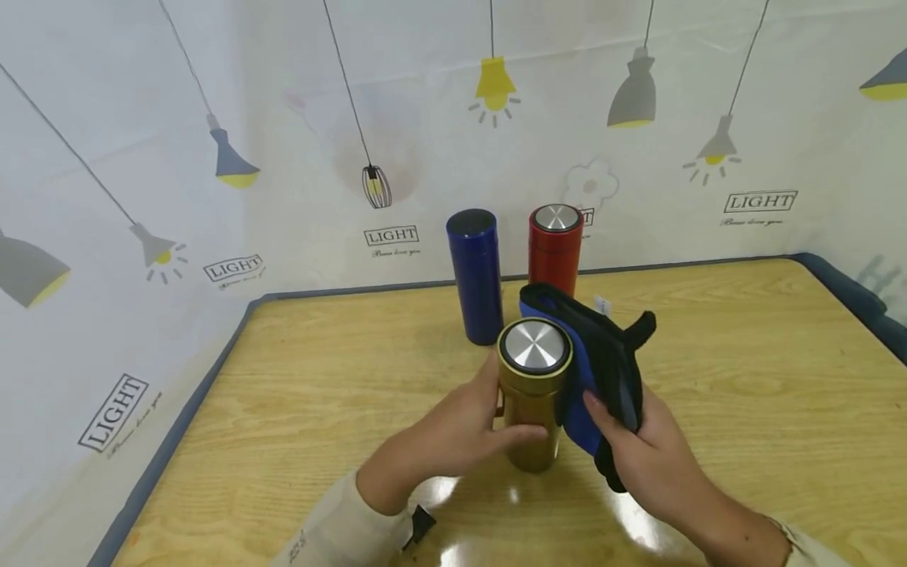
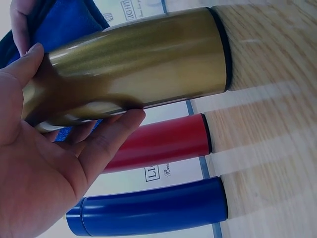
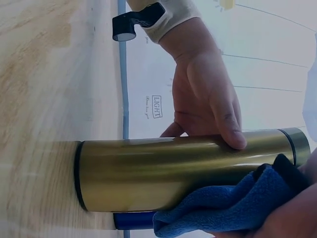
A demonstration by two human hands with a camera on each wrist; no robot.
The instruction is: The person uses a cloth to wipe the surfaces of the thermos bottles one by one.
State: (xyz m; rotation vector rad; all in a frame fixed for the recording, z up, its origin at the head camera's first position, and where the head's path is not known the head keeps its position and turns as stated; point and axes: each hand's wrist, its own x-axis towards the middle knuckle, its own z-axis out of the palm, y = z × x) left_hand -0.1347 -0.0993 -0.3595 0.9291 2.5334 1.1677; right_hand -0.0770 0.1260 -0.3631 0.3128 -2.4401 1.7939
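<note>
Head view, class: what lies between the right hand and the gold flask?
A blue-and-black cloth lies between the right hand and gold flask, in the head view.

Wood-grain table: gold vacuum flask supported upright within left fingers; blue flask and red flask supported beyond.

Upright on the wooden table — a glossy gold bottle, with silver-topped lid in place; touching its side — a folded cloth, blue and black.
</note>
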